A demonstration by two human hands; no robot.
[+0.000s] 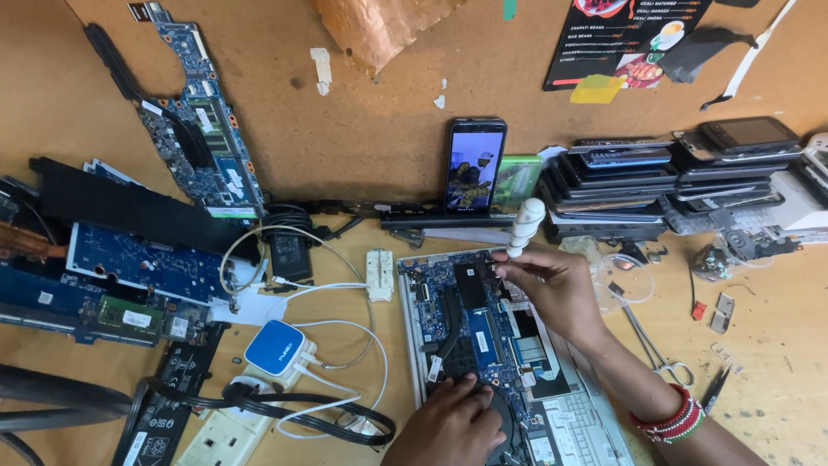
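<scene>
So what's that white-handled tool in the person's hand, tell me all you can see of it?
The screwdriver has a chunky, ribbed white handle, plastic by the look, with a rounded top. The right hand pinches it low down, holding it nearly upright, tilted slightly right, over the opened laptop. Fingers hide its shaft and tip. The left hand rests on the laptop's board.

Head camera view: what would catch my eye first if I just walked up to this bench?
Probably the opened laptop at centre, its blue circuit board bare. The right hand holds a white-handled screwdriver over its top edge, while the left hand presses on the lower part. Behind stands a phone with a lit screen, and more boards crowd the left side.
</scene>
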